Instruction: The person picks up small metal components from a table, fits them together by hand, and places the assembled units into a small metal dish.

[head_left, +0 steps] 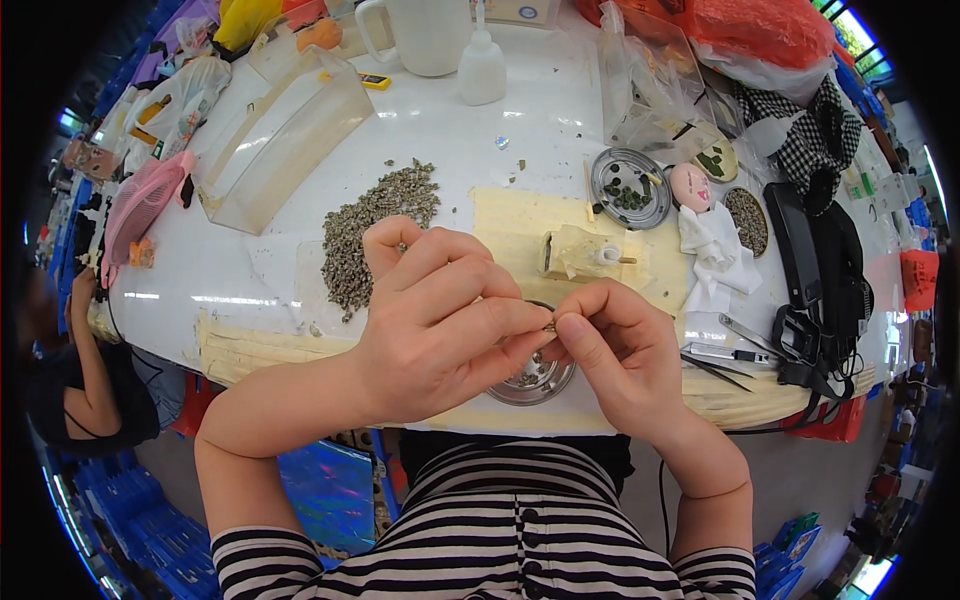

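Observation:
My left hand (435, 325) and my right hand (622, 355) meet at the fingertips over the near part of the table. Both pinch a tiny metal piece (550, 327), mostly hidden by the fingers. Below them sits a round metal dish (535, 392) with small loose pieces in it, partly covered by my hands. Just beyond my left hand spreads a heap of small grey metal parts (375, 235). A tape-wrapped block (580, 252) with a white ring and a brass-coloured pin stands beyond my right hand, on a sheet of yellowish tape (510, 215).
To the right lie tweezers (717, 371), a utility knife (725, 352), white tissue (715, 255), a dish of dark green bits (630, 190) and a black strapped device (800, 320). Farther back are a clear plastic trough (285, 150), a squeeze bottle (482, 70) and a white jug (428, 35).

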